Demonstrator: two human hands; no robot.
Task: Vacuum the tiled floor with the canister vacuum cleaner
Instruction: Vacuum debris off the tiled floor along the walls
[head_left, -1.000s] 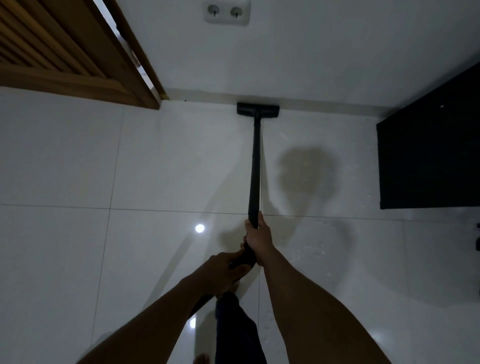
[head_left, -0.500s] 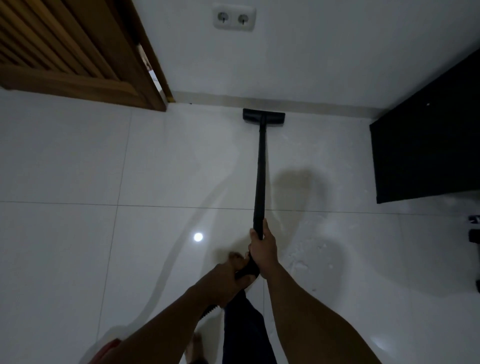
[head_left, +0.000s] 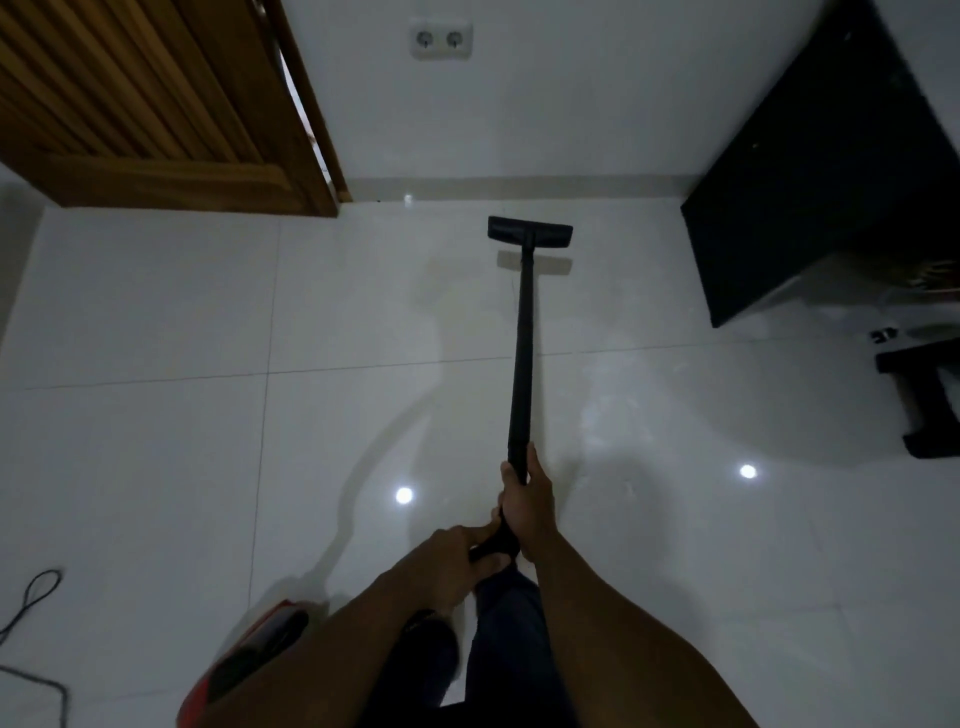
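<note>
A black vacuum wand (head_left: 522, 358) runs forward from my hands to a flat black floor head (head_left: 529, 231), which rests on the glossy white tiled floor (head_left: 156, 441) a short way off the wall. My right hand (head_left: 527, 506) grips the wand's lower end. My left hand (head_left: 447, 564) holds the black handle just behind it. The red and black canister (head_left: 244, 660) sits on the floor at my lower left, partly hidden by my left arm.
A wooden louvred door (head_left: 156, 104) stands at the far left beside a white wall with a double socket (head_left: 440, 39). A black cabinet (head_left: 810, 182) fills the far right, with a low black stand (head_left: 924, 395) nearer. A black power cord (head_left: 31, 608) lies at the left edge.
The floor head has been pulled back from the wall's skirting toward me. The view has backed away, bringing the canister, the cord and the black stand into sight.
</note>
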